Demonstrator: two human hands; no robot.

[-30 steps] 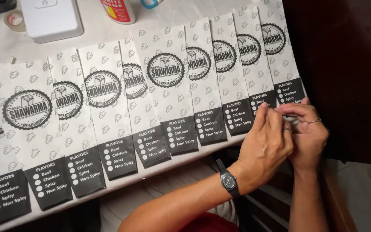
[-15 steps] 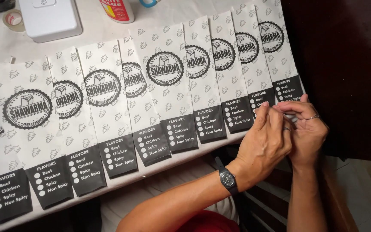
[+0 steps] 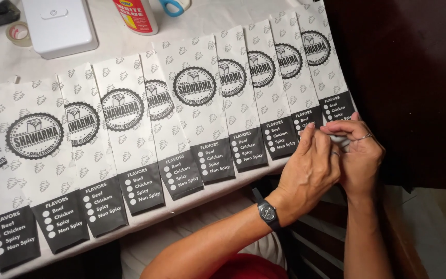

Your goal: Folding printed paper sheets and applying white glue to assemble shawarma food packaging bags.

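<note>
Several white paper bags (image 3: 194,98) with round black logos and black bottom strips lie overlapped in a row across the table. Both my hands meet at the row's right end, over the bottom strip of the last bag (image 3: 331,77). My left hand (image 3: 311,165), a black watch on its wrist, has its fingertips bunched on a small pale piece (image 3: 339,139). My right hand (image 3: 361,155), wearing rings, curls around the same piece from the right. What the piece is stays hidden by the fingers.
At the back of the table stand a white box (image 3: 58,26), a tape roll (image 3: 19,33), a white glue bottle (image 3: 135,10) and blue-handled scissors (image 3: 174,6). Dark wood (image 3: 409,77) lies right of the bags. The table edge (image 3: 207,194) runs just below the black strips.
My hands stay pressed together at the same spot; only the fingers shift slightly on the small piece. The bags have not moved.
</note>
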